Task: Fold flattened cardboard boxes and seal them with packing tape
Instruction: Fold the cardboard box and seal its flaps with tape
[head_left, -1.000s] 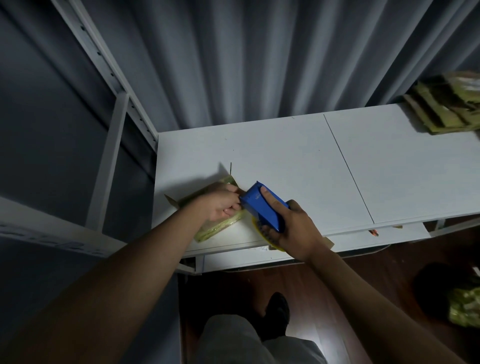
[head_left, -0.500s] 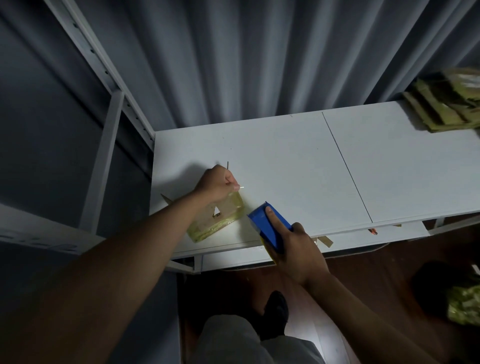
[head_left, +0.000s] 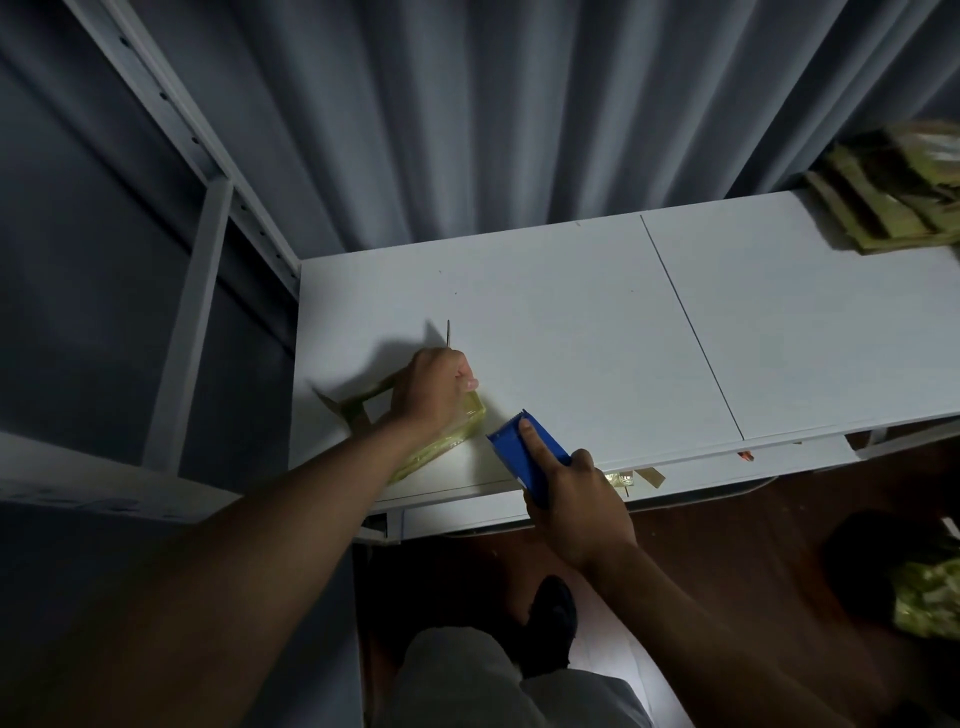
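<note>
A small cardboard box (head_left: 441, 441), wrapped in shiny yellowish tape, lies near the front left corner of the white table (head_left: 571, 322). My left hand (head_left: 436, 389) rests on top of it with curled fingers and holds it down. Just right of the box, my right hand (head_left: 576, 493) grips a blue tape dispenser (head_left: 524, 452), index finger stretched along its top. The dispenser's toothed end points toward the box, a short gap away. A loose cardboard flap (head_left: 353, 410) sticks out at the box's left end.
A pile of flattened cardboard boxes (head_left: 893, 202) sits at the table's far right. A grey metal rack (head_left: 202, 249) stands to the left, a grey curtain behind. Tape scraps (head_left: 639, 475) hang at the front edge. A bag (head_left: 924, 597) lies on the dark floor at right.
My right hand has pulled the blue dispenser back from the box toward the table's front edge. My left hand has shifted up onto the top of the box.
</note>
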